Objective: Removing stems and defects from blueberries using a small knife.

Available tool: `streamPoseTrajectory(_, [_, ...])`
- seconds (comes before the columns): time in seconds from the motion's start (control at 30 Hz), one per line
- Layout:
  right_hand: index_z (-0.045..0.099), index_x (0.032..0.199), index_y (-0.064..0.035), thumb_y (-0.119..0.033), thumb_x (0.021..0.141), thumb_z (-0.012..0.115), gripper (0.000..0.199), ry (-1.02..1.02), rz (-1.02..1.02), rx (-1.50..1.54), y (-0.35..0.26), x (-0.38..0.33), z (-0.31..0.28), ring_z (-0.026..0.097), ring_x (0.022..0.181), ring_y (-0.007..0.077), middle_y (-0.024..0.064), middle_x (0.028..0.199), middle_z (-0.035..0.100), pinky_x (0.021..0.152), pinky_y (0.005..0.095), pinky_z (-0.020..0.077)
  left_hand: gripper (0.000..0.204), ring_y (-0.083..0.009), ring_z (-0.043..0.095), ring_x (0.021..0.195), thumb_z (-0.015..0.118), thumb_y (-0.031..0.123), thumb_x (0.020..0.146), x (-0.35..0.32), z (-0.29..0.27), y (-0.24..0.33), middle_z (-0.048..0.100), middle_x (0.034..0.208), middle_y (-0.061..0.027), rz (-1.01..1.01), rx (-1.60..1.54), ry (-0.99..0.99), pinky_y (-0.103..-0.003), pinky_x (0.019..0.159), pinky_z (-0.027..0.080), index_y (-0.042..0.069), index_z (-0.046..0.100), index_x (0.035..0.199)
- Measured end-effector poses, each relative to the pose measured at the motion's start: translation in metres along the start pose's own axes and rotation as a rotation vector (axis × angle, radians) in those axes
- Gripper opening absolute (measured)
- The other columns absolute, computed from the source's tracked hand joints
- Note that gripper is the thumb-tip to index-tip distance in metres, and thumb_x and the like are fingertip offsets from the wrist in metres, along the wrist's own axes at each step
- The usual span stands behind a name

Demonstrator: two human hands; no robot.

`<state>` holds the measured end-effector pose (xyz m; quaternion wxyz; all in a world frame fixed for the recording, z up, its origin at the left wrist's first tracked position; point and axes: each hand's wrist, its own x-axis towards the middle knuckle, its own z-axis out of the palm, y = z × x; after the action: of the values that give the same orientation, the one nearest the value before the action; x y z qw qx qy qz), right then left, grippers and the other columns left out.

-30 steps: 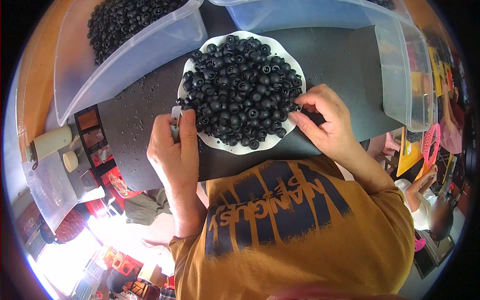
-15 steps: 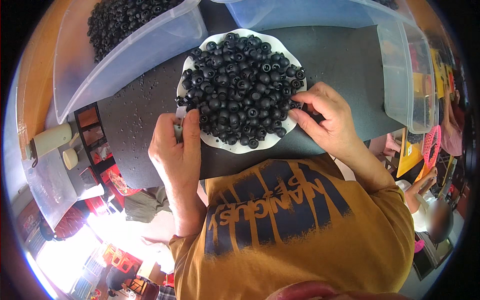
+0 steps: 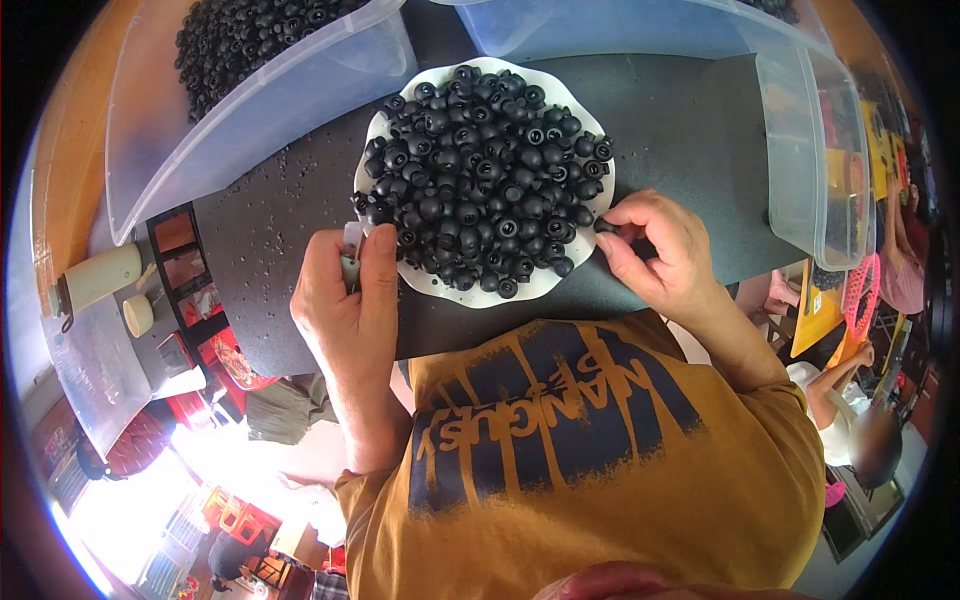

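Black round pieces (image 3: 470,185) lay heaped on a white wavy-edged plate (image 3: 583,247) at the upper centre of the frame, while of the hands, the left (image 3: 345,300) gripped a small pale tool (image 3: 351,243) and the right (image 3: 655,250) pinched a single piece (image 3: 605,226).

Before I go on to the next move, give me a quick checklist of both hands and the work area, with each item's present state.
1. Small flat pale tool gripped in the left hand: ok, between thumb and bent fingers.
2. Small black piece secured in the right hand: ok, pinched between thumb and index finger.
3. Small black piece free of the white scalloped plate: cannot tell; it is right at the rim.
4. Plate in front of the body, between the hands: ok, heaped with round black parts.
5. Black tabletop free of debris: not ok; tiny dark crumbs lie left of the plate.
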<state>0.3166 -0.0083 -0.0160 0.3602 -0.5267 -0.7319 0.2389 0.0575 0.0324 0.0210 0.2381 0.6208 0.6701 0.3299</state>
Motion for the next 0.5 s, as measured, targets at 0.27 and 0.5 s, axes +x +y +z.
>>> streamPoseTrajectory(0.27, [0.055,0.093,-0.0025,-0.005,0.084,0.059,0.010,0.009,0.411,0.923,-0.022,0.011,-0.011,0.053,0.065,0.0061,0.0014,0.080,0.057,0.058,0.0195,0.0450,0.030,-0.0064,0.035,0.052,0.068,0.028,0.080,-0.008,-0.006,0.017,0.043,0.055,0.0005,-0.029,-0.205,-0.076,-0.022,0.047,0.031,0.004,0.051,0.073])
streamPoseTrajectory(0.5, [0.049,0.089,-0.0034,-0.015,0.084,0.058,0.015,-0.182,0.445,1.433,-0.071,0.051,0.009,0.050,0.060,0.0116,0.0093,0.079,0.052,0.055,0.0222,0.0416,0.055,-0.0080,0.048,0.056,0.067,0.052,0.070,-0.011,0.004,0.038,0.053,0.069,-0.0016,0.321,-0.675,-0.366,-0.023,0.045,0.035,0.002,0.050,0.084])
